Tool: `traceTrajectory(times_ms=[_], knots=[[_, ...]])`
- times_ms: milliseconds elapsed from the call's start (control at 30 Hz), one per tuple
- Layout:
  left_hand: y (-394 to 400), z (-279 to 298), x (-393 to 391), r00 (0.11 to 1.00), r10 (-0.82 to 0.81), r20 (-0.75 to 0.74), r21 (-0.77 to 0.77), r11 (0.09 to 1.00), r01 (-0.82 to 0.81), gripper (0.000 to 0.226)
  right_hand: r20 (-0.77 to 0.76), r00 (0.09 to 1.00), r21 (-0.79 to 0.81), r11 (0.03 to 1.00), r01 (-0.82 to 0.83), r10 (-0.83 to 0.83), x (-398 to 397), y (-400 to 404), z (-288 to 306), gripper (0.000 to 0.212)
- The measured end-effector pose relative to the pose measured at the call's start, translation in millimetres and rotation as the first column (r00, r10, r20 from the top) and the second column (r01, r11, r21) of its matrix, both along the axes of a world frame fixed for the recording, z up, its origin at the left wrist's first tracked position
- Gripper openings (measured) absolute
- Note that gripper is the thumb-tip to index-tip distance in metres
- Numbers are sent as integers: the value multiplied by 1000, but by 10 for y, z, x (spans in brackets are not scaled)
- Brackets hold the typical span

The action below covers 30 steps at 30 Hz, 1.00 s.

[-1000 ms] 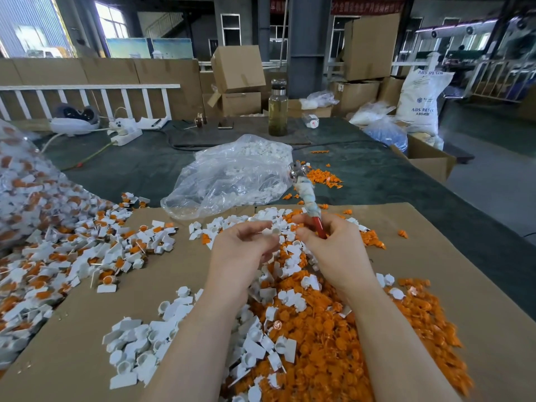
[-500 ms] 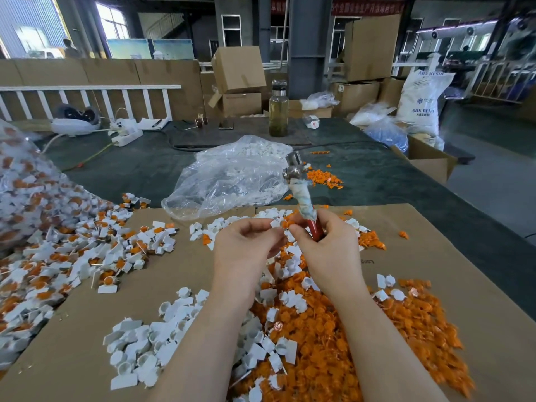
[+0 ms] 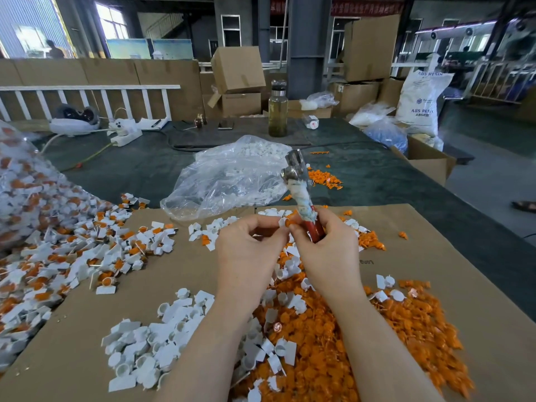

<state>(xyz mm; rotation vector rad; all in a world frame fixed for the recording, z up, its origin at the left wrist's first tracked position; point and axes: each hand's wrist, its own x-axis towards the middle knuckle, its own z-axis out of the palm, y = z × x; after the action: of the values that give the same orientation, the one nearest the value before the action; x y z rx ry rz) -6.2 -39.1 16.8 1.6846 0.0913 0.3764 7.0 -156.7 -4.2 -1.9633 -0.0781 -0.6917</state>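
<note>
My left hand (image 3: 246, 250) pinches a small white plastic piece (image 3: 282, 221) at its fingertips. My right hand (image 3: 327, 250) grips a small hammer (image 3: 300, 192) with a red handle, a cloth-wrapped shaft and a metal head that points up and away. The right fingertips also pinch a little orange cap (image 3: 290, 223) against the white piece. Both hands are raised above a brown cardboard sheet (image 3: 188, 271). Under my wrists lies a heap of orange caps (image 3: 333, 338), with loose white pieces (image 3: 150, 343) on its left.
A pile of joined white-and-orange parts (image 3: 58, 256) covers the left, beside a full clear bag (image 3: 17, 184). A clear bag of white pieces (image 3: 232, 175) lies ahead on the dark table. Farther back stand a bottle (image 3: 278, 111), a power strip (image 3: 124, 132) and cardboard boxes (image 3: 237, 71).
Both hands have risen slightly and come together. The hammer has tilted more upright, and the orange cap now meets the white piece at the fingertips.
</note>
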Motion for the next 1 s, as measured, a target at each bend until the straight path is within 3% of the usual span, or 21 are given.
traceTrajectory(times_ms=[333, 533, 700, 900, 1000], knots=[[5, -15, -7, 996, -31, 78, 56, 998, 27, 21, -3, 1000, 11, 1000, -28, 28, -7, 4, 28, 11], [-14, -54, 9, 997, 7, 74, 62, 998, -12, 18, -58, 990, 32, 991, -129, 131, 14, -52, 47, 14], [-28, -58, 36, 997, 39, 61, 25, 999, -41, 20, -69, 979, 48, 981, -189, 192, 21, -59, 68, 30], [16, -49, 44, 998, 59, -17, -8, 998, -59, 11, -126, 958, 55, 966, -251, 256, 13, -86, 103, 24], [52, -32, 41, 999, 21, -38, -175, 984, -27, 6, -203, 926, 115, 947, -301, 319, -2, -164, 102, 16]])
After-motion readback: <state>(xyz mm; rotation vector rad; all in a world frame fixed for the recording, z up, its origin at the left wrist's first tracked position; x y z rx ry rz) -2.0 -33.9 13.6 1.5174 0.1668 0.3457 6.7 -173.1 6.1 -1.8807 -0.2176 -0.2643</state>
